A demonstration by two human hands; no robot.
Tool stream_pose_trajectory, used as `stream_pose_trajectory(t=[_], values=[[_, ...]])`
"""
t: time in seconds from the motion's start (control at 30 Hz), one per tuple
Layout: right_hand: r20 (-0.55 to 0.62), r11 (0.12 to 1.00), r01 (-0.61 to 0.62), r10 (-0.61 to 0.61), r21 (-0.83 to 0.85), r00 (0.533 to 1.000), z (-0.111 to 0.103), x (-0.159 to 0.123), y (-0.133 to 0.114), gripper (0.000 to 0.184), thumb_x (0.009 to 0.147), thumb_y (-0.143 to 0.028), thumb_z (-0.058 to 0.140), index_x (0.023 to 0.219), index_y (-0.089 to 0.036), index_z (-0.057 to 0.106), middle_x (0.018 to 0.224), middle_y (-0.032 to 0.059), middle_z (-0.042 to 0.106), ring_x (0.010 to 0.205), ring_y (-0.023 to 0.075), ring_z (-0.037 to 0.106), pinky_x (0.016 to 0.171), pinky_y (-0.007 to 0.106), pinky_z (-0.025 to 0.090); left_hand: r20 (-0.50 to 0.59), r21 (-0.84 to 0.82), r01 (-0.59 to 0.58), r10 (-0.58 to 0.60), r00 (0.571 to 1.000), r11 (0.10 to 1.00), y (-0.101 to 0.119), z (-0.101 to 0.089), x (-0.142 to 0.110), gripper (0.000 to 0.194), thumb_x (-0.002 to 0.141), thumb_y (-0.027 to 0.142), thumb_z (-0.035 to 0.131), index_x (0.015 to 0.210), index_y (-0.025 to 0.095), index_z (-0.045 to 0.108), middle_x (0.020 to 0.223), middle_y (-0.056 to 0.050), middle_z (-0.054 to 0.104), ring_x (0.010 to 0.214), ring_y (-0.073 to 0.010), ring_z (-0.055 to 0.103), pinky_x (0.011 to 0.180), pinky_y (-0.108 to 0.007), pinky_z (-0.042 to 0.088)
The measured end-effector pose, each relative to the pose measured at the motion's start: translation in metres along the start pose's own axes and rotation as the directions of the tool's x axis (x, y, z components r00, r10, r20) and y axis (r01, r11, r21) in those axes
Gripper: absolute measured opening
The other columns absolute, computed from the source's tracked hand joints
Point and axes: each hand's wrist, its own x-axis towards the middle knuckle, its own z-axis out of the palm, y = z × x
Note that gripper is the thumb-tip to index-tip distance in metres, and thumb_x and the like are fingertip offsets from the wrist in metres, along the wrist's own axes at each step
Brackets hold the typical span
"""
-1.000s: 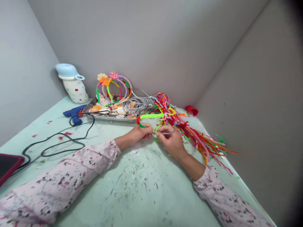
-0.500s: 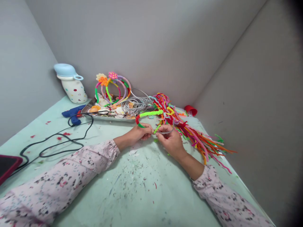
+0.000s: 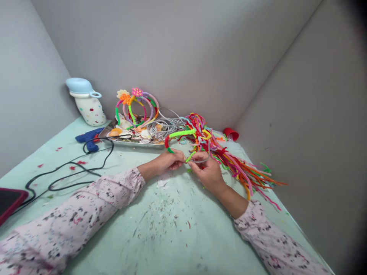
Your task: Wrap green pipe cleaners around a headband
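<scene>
Over the pale green surface (image 3: 172, 233), the left hand (image 3: 169, 161) and right hand (image 3: 208, 173) pinch a chenille-wrapped wire hoop (image 3: 182, 133) arcing forward, with a pipe-cleaner bunch (image 3: 237, 172) nearer the right hand.

The person wears a long-sleeved, pale pink blouse, its left sleeve (image 3: 77, 206) and right sleeve (image 3: 269, 240) both flecked all over with black, grey and red, like scattered paint. The fabric looks soft and loose, bunching into creases towards the gathered left cuff (image 3: 138, 178) and right cuff (image 3: 243, 214). Beyond them, the left hand (image 3: 169, 161) and right hand (image 3: 208, 173) are bare, with no gloves.
</scene>
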Motion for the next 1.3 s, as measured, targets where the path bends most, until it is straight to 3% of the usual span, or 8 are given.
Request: stream_pose_trajectory(t=[0.4, 0.67, 1.1, 1.3], values=[[0.014, 0.999, -0.007, 0.007, -0.035, 1.0, -0.0024, 0.0005, 0.0011, 0.013, 0.074, -0.02, 0.067, 0.084, -0.02, 0.058, 0.072, -0.0022, 0.064, 0.053, 0.0103, 0.058, 0.053, 0.023, 0.047, -0.012, 0.028, 0.08, -0.08, 0.997, 0.996, -0.0013, -0.0001, 0.0004, 0.01, 0.067, 0.018, 0.057, 0.059, 0.014, 0.053, 0.047, 0.005, 0.043, 0.038, -0.004, 0.033, 0.038, -0.02, 0.017], [0.019, 0.993, -0.031, 0.029, 0.113, 0.999, 0.0011, -0.001, 0.0034, 0.015, 0.078, -0.022, 0.065, 0.092, -0.022, 0.059, 0.082, -0.0014, 0.064, 0.058, 0.0099, 0.059, 0.055, 0.023, 0.05, -0.045, -0.002, 0.056, -0.056, 0.997, 0.998, 0.004, 0.0036, -0.0011, 0.012, 0.066, 0.019, 0.058, 0.058, 0.014, 0.051, 0.048, 0.004, 0.043, 0.039, -0.0044, 0.033, 0.037, -0.02, 0.017], [0.045, 0.996, -0.051, 0.048, 0.071, 0.998, -0.0006, 0.0003, 0.005, 0.018, 0.076, -0.02, 0.066, 0.092, -0.022, 0.058, 0.079, -0.0012, 0.066, 0.057, 0.011, 0.061, 0.056, 0.024, 0.052, -0.041, 0.012, 0.098, -0.097, 0.994, 0.995, 0.0032, 0.0026, 0.0005, 0.01, 0.065, 0.018, 0.057, 0.058, 0.014, 0.051, 0.047, 0.004, 0.043, 0.037, -0.0038, 0.031, 0.037, -0.021, 0.015], [0.017, 0.974, -0.109, 0.107, 0.2, 0.994, 0.0015, 0.0017, 0.004, 0.028, 0.077, -0.026, 0.066, 0.104, -0.024, 0.058, 0.09, 0.001, 0.067, 0.061, 0.0121, 0.063, 0.057, 0.026, 0.056, -0.048, -0.039, -0.009, 0.007, 0.999, 0.999, 0.0019, 0.0039, 0.0001, 0.012, 0.071, 0.019, 0.057, 0.062, 0.014, 0.05, 0.053, 0.003, 0.046, 0.042, -0.0049, 0.037, 0.04, -0.021, 0.021]])
